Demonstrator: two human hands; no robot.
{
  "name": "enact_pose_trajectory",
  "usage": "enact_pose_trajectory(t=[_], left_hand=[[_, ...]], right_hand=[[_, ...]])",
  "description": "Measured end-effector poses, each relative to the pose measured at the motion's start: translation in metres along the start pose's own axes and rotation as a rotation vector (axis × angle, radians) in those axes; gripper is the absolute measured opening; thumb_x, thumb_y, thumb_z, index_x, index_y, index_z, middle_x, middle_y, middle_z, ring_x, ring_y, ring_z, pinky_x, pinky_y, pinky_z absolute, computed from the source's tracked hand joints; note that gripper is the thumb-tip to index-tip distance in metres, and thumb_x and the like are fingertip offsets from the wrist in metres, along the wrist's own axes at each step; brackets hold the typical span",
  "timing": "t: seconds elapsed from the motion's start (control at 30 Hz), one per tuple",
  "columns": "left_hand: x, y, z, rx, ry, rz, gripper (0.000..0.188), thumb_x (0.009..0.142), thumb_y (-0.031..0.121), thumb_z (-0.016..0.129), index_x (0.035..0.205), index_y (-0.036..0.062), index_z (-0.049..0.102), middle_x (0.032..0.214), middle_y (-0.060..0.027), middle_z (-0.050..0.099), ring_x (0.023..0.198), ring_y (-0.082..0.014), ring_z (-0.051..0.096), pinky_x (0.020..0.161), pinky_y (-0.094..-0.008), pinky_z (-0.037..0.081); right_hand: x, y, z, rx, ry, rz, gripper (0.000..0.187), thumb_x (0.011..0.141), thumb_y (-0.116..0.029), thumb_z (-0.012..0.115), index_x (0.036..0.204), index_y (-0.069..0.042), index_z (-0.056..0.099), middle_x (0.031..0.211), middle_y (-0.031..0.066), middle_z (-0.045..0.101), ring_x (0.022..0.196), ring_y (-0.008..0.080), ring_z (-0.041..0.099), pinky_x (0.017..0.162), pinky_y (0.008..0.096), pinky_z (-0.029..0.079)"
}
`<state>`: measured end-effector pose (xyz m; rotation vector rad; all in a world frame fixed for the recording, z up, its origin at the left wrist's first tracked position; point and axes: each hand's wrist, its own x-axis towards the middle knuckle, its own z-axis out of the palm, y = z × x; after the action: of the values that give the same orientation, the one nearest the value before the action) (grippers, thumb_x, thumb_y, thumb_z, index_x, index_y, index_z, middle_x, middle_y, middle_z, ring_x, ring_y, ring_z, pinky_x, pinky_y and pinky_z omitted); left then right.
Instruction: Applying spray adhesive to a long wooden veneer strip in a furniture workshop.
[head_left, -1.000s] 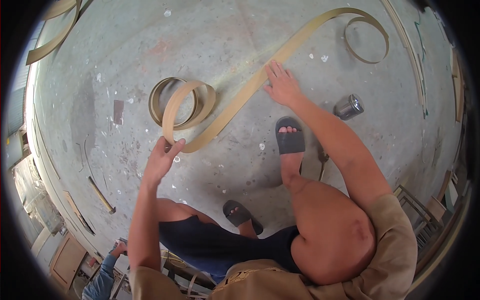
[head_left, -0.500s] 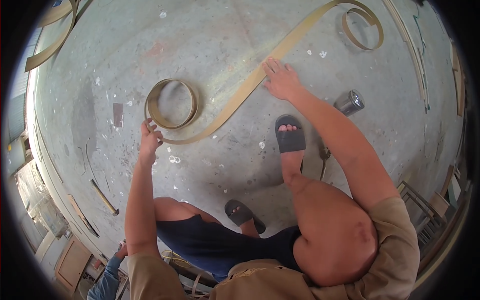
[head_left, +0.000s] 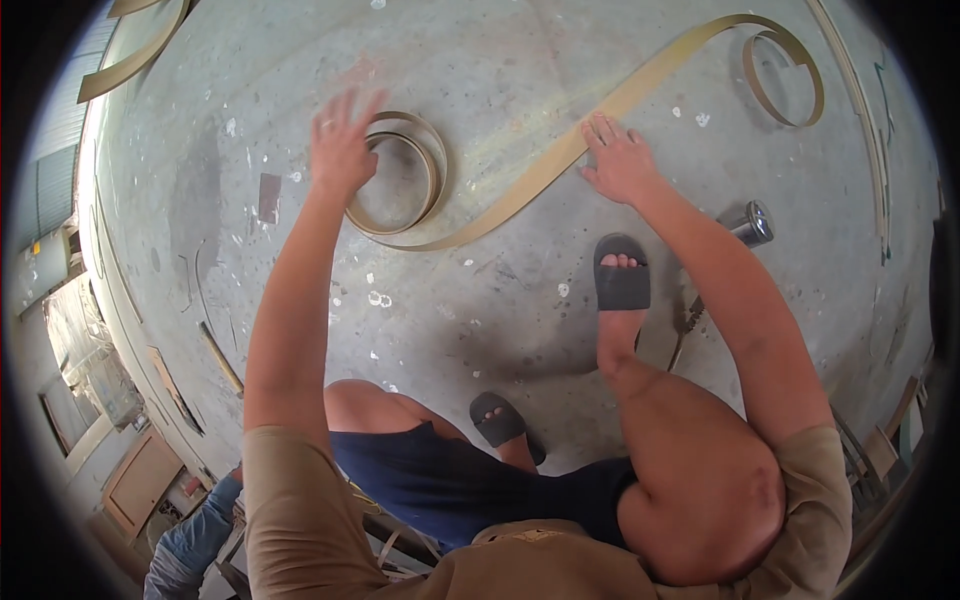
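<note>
A long tan edge-banding strip runs diagonally over the grey floor, its left end wound in a coil and its far right end curling in a loop. My right hand lies flat on the middle of the strip, fingers stretched out. At the coil's left edge, my left hand is raised with its fingers spread and slightly blurred. It grips nothing; whether it touches the coil I cannot tell.
By my right forearm lies a shiny metal cylinder. My sandalled foot stands below the strip. A wooden-handled tool lies left of my left arm. Another person's blue sleeve shows at lower left. Long thin strips lie far right.
My left hand has let go of the strip near the coil's lower left and moved up, its fingers opening. The coil has loosened into wider rings. My right hand stays on the strip.
</note>
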<state>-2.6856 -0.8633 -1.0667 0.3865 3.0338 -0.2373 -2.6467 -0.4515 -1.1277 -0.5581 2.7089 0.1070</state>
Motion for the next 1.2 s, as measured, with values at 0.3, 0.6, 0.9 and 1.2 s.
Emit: enact_pose_trajectory(t=[0.3, 0.6, 0.9, 1.2], left_hand=[[0.031, 0.035, 0.022, 0.071, -0.417, 0.252, 0.028, 0.083, 0.006, 0.059, 0.108, 0.0156, 0.064, 0.100, -0.0096, 0.070, 0.097, -0.0304, 0.068, 0.088, -0.0442, 0.053], [-0.058, -0.080, -0.049, -0.135, -0.094, -0.149, 0.056, 0.081, 0.002, 0.052, 0.134, 0.0195, 0.053, 0.105, -0.0169, 0.067, 0.098, -0.0359, 0.065, 0.077, -0.0439, 0.054], [-0.235, -0.107, -0.049, -1.485, 0.786, -1.259, 0.056, 0.093, 0.006, 0.053, 0.144, 0.0096, 0.030, 0.130, -0.0187, 0.048, 0.116, -0.0340, 0.053, 0.095, -0.0556, 0.050], [-0.297, -0.166, -0.105, -1.729, 1.452, -1.032, 0.034, 0.097, 0.013, 0.051, 0.125, 0.0031, 0.035, 0.106, -0.0145, 0.048, 0.114, -0.0419, 0.056, 0.106, -0.0609, 0.044]], right_hand=[[0.003, -0.005, -0.004, -0.007, -0.070, 0.030, 0.078, 0.089, -0.041, 0.064, 0.152, -0.007, 0.030, 0.159, 0.0140, 0.027, 0.146, 0.0258, 0.027, 0.112, 0.0494, 0.033], [0.003, -0.007, -0.012, 0.026, -0.109, 0.043, 0.079, 0.090, -0.042, 0.062, 0.152, -0.007, 0.029, 0.160, 0.0144, 0.026, 0.147, 0.0264, 0.027, 0.111, 0.0505, 0.034], [0.003, -0.015, 0.011, 0.115, -0.013, 0.050, 0.089, 0.089, -0.051, 0.060, 0.153, 0.000, 0.023, 0.159, 0.0235, 0.021, 0.148, 0.0361, 0.021, 0.115, 0.0544, 0.028], [-0.001, -0.030, 0.024, 0.198, 0.106, 0.095, 0.093, 0.092, -0.064, 0.049, 0.156, -0.005, 0.018, 0.159, 0.0245, 0.019, 0.148, 0.0405, 0.018, 0.118, 0.0535, 0.021]])
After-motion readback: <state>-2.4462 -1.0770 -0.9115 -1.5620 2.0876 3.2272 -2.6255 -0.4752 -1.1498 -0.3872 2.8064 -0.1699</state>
